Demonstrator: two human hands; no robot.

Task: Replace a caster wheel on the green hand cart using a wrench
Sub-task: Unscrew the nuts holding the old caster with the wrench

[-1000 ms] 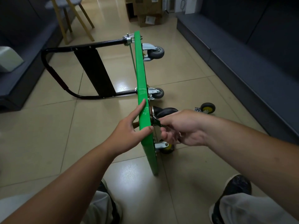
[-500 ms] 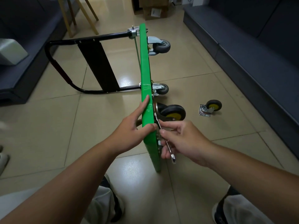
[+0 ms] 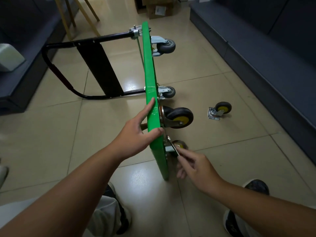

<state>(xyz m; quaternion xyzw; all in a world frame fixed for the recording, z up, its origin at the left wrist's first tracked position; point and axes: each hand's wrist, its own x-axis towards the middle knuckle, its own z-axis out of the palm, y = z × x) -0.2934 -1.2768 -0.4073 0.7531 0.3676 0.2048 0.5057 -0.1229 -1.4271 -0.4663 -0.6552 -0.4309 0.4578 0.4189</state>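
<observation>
The green hand cart stands on its side edge on the tiled floor, wheels pointing right and its black handle lying to the left. My left hand grips the cart's upper edge, thumb over the rim. A large black caster with a yellow hub is mounted just right of that hand. My right hand pinches the lower end of a slim metal wrench, whose head reaches up to the caster plate. Below it a smaller yellow-hubbed caster is partly hidden by the wrench.
A loose caster with a square plate lies on the floor to the right. Two grey casters sit farther along the cart. Dark sofas run along both sides; wooden chair legs and cardboard boxes stand at the back.
My right hand has slid down and toward me along the wrench, swinging it lower. The left hand keeps its grip on the cart edge. The view has tilted slightly.
</observation>
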